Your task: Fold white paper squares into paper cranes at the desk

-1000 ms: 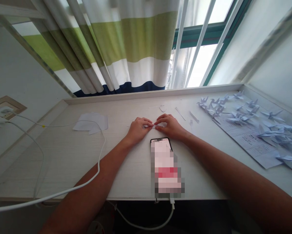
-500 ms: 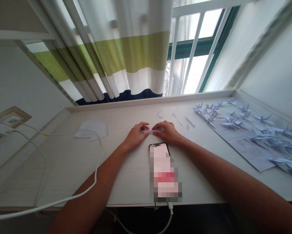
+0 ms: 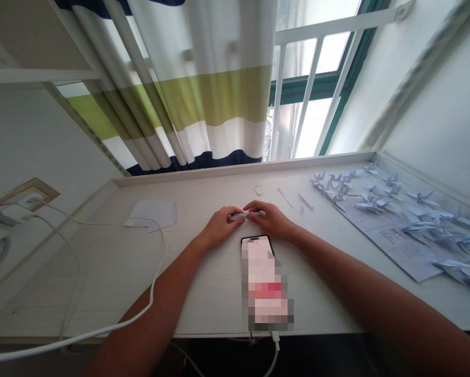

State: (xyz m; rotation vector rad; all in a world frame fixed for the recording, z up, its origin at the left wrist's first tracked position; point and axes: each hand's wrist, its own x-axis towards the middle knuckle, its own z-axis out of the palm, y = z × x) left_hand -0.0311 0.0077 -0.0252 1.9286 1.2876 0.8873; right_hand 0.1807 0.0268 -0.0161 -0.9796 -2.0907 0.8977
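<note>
White paper (image 3: 241, 215) is pinched in the fingertips of the left hand (image 3: 220, 226) and right hand (image 3: 273, 220); writing on the sheet (image 3: 370, 224) under some cranes (image 3: 371, 203) is too small to read.

One head-worn camera looks forward and down across the desk (image 3: 207, 293).

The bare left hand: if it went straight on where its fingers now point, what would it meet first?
Beyond the narrow folded white paper it holds, the bare left hand would probably first meet the bare right hand; the exact gap is unclear.
</note>
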